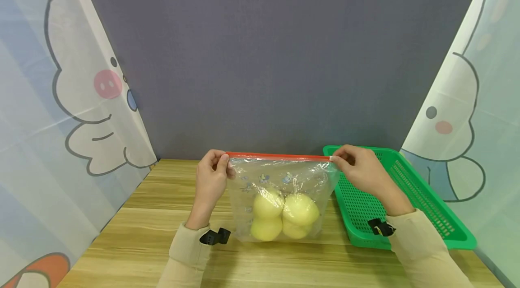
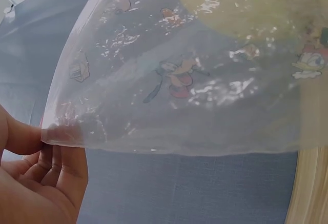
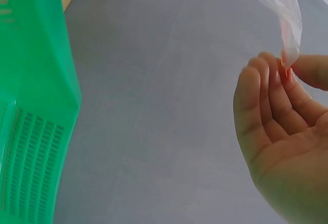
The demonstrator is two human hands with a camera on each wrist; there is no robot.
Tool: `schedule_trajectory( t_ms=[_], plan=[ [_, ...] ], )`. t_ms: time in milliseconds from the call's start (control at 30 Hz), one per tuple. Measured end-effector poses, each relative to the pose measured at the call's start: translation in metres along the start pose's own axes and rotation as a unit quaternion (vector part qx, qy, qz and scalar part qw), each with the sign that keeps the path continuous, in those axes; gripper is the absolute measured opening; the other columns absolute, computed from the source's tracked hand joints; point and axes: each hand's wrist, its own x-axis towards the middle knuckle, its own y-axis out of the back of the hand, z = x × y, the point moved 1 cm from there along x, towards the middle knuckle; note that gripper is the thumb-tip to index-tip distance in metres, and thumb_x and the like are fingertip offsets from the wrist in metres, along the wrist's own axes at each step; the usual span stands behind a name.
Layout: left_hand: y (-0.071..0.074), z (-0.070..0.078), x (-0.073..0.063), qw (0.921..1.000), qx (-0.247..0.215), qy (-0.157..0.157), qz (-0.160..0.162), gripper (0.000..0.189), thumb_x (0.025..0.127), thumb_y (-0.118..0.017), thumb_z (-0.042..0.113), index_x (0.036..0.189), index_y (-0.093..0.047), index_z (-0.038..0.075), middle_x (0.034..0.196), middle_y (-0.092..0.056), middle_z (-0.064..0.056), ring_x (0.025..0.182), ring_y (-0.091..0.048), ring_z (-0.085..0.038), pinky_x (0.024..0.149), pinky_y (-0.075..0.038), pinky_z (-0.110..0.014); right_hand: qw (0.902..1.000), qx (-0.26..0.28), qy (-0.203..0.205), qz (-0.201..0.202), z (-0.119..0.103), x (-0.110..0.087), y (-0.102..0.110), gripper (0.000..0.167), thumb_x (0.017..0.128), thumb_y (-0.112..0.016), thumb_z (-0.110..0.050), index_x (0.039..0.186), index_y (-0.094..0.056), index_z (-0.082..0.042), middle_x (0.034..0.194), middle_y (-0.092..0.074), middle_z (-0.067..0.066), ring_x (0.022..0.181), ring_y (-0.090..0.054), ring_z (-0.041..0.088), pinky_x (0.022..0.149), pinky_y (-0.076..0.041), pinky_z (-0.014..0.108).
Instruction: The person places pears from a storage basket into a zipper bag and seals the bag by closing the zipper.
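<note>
A clear zip bag with a red strip along its top hangs upright between both hands, small cartoon prints on its front. Inside, at the bottom, lie several yellow-green fruits that look like apples or pears. My left hand pinches the bag's top left corner between thumb and fingers; the left wrist view shows that corner of the bag close up. At the opposite end, my right hand pinches the top right corner, by a white tab on the red strip. In the right wrist view, thumb and forefinger meet on the strip's end.
A green plastic basket with slotted sides stands on the right of the wooden table, partly behind my right forearm. A dark grey panel rises behind the table. Curtains with cartoon figures hang on both sides.
</note>
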Motion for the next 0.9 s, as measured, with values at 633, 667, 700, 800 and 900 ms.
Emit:
schedule_trajectory(
  t_ms=[633, 667, 700, 800, 900],
  plan=[
    [0.004, 0.002, 0.008, 0.9990, -0.016, 0.012, -0.040, 0.010, 0.103, -0.059, 0.008, 0.103, -0.058, -0.002, 0.083, -0.060, -0.017, 0.066, -0.067, -0.018, 0.064, -0.060, -0.033, 0.9862, 0.156, -0.042, -0.038, -0.006, 0.014, -0.002, 0.023, 0.100, -0.067, -0.022, 0.112, -0.069, -0.002, 0.087, -0.070, 0.012, 0.078, -0.068, 0.026, 0.072, -0.058, 0.038],
    [0.004, 0.003, 0.010, 0.9988, -0.013, 0.015, -0.044, 0.011, 0.103, -0.059, 0.009, 0.104, -0.058, -0.002, 0.083, -0.060, -0.017, 0.067, -0.067, -0.018, 0.066, -0.061, -0.033, 0.9871, 0.150, -0.042, -0.037, -0.007, 0.016, -0.002, 0.023, 0.100, -0.067, -0.022, 0.112, -0.069, -0.002, 0.086, -0.070, 0.012, 0.078, -0.067, 0.027, 0.072, -0.058, 0.038],
    [0.004, 0.003, 0.012, 0.9986, -0.010, 0.019, -0.048, 0.011, 0.103, -0.058, 0.009, 0.104, -0.058, -0.002, 0.084, -0.061, -0.016, 0.067, -0.068, -0.018, 0.067, -0.061, -0.034, 0.9877, 0.145, -0.045, -0.037, -0.007, 0.017, -0.001, 0.022, 0.100, -0.067, -0.022, 0.112, -0.069, -0.003, 0.086, -0.070, 0.012, 0.078, -0.067, 0.028, 0.072, -0.058, 0.038],
    [0.004, 0.006, 0.021, 0.9982, 0.000, 0.029, -0.053, 0.011, 0.104, -0.057, 0.010, 0.105, -0.057, -0.001, 0.084, -0.062, -0.016, 0.068, -0.068, -0.020, 0.068, -0.061, -0.035, 0.9898, 0.128, -0.049, -0.040, -0.008, 0.024, 0.001, 0.022, 0.100, -0.067, -0.022, 0.113, -0.069, -0.005, 0.085, -0.070, 0.011, 0.078, -0.066, 0.030, 0.070, -0.056, 0.040],
    [0.003, 0.006, 0.034, 0.9977, 0.019, 0.037, -0.054, 0.012, 0.105, -0.057, 0.012, 0.105, -0.057, -0.001, 0.085, -0.063, -0.016, 0.069, -0.069, -0.023, 0.069, -0.061, -0.038, 0.9905, 0.120, -0.053, -0.041, -0.009, 0.032, 0.003, 0.022, 0.100, -0.067, -0.021, 0.114, -0.068, -0.004, 0.086, -0.070, 0.013, 0.080, -0.066, 0.033, 0.071, -0.055, 0.040]
  ],
)
